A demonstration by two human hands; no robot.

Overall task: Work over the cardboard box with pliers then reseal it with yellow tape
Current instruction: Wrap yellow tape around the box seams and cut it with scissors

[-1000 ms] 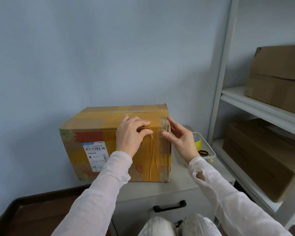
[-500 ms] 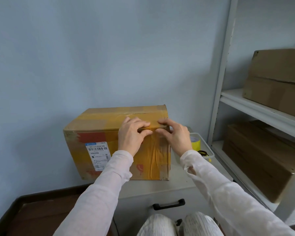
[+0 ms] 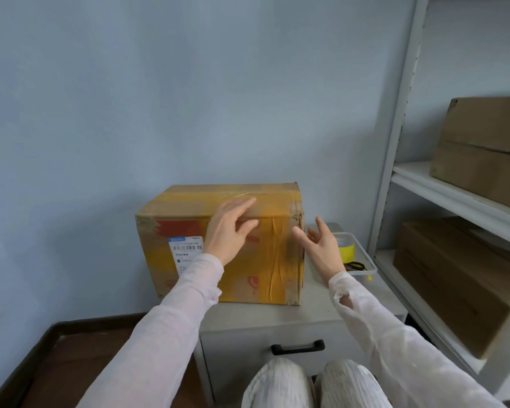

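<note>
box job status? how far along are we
Looks done: cardboard box flaps are closed, with a yellow tape strip running over the top and down the front. In hand: nothing held; left hand is open over the top front edge, right hand open beside the right corner. The tape roll sits in the bin. Left: probably only a final press-down, if anything.

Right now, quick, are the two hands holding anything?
Left hand: open, fingers straight over the cardboard box at its top front edge, holding nothing.
Right hand: open, beside the box's right side, holding nothing.
</note>
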